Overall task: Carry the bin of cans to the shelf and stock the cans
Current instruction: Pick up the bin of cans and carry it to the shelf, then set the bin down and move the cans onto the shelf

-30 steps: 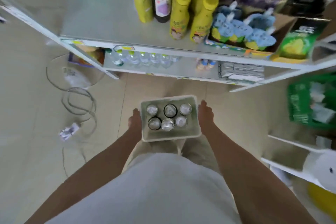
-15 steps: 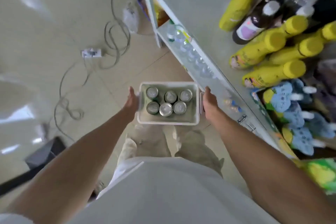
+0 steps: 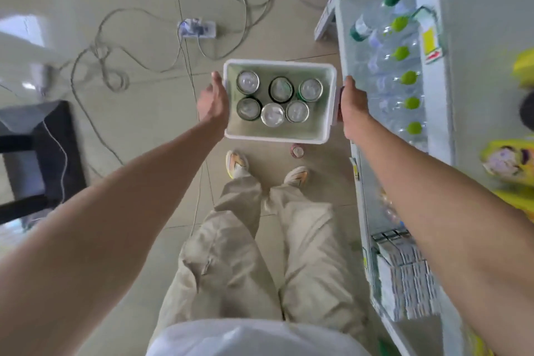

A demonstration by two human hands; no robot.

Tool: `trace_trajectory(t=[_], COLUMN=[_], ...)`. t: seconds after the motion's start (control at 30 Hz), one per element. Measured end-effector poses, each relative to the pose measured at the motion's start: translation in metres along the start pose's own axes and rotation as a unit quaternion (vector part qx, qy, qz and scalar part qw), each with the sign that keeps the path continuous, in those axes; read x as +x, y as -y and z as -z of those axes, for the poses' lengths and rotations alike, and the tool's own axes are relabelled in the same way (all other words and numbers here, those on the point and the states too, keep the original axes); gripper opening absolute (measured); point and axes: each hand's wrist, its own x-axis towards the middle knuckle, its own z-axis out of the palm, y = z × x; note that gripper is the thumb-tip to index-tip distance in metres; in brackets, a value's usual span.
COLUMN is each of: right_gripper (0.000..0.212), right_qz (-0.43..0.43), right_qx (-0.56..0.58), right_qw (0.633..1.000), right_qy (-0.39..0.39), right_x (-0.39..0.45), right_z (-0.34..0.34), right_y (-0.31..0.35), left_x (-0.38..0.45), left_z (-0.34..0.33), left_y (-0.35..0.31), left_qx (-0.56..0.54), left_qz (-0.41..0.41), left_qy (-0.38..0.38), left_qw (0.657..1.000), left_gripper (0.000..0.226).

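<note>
Since a second ago the view has been turned: the shelf (image 3: 387, 72), then across the top, now runs down the 3 o'clock side, just beside the bin (image 3: 323, 140). The carry is judged nearly complete; no stocking has begun. The bin is held clear of the floor, six cans (image 3: 279, 89) upright inside. The left hand (image 3: 212, 102) is pressed flat to its 9 o'clock wall, the right hand (image 3: 348, 108) clamped on the 3 o'clock handle, arms extended.
</note>
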Motion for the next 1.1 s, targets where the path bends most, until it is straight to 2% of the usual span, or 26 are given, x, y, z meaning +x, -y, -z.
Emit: trace_trajectory(t=[0.07, 0.13, 0.27, 0.33, 0.4, 0.5, 0.63, 0.77, 0.9, 1.0, 1.1], right_gripper=[0.045, 0.050, 0.064, 0.061, 0.054, 0.053, 0.043, 0.053, 0.053, 0.058, 0.051], right_qz=[0.011, 0.024, 0.037, 0.041, 0.063, 0.070, 0.065, 0.058, 0.030, 0.010, 0.013], right_qx=[-0.014, -0.043, -0.106, -0.130, -0.150, -0.161, -0.172, -0.185, -0.204, -0.206, -0.220], right_qw=[1.000, 0.999, 0.994, 0.990, 0.987, 0.984, 0.982, 0.980, 0.975, 0.972, 0.971], right_qy=[-0.002, -0.005, 0.013, 0.020, 0.013, 0.040, 0.040, 0.052, 0.081, 0.114, 0.089], right_x=[0.027, 0.060, 0.128, 0.161, 0.246, 0.275, 0.283, 0.298, 0.337, 0.356, 0.367], right_z=[-0.031, -0.062, -0.123, -0.143, -0.205, -0.243, -0.227, -0.225, -0.244, -0.251, -0.257], right_y=[-0.001, -0.008, -0.028, -0.046, -0.085, -0.102, -0.114, -0.127, -0.141, -0.147, -0.149], left_x=[0.033, 0.068, 0.145, 0.172, 0.249, 0.283, 0.282, 0.294, 0.331, 0.345, 0.358], left_z=[-0.013, -0.025, -0.056, -0.078, -0.130, -0.141, -0.153, -0.169, -0.192, -0.201, -0.203], left_y=[0.017, 0.035, 0.073, 0.101, 0.168, 0.199, 0.194, 0.207, 0.229, 0.232, 0.236], left_qx=[0.016, 0.022, 0.005, -0.010, -0.048, -0.074, -0.074, -0.071, -0.070, -0.054, -0.035], left_qz=[-0.035, -0.037, -0.007, 0.015, 0.059, 0.088, 0.083, 0.081, 0.074, 0.070, 0.065], left_qy=[-0.048, -0.070, -0.068, -0.051, -0.051, -0.033, 0.028, 0.060, 0.092, 0.089, 0.073], left_qw=[0.998, 0.997, 0.998, 0.999, 0.996, 0.993, 0.993, 0.992, 0.991, 0.992, 0.995], left_gripper=[0.064, 0.061, 0.062, 0.060, 0.055, 0.049, 0.049, 0.054, 0.049, 0.046, 0.049])
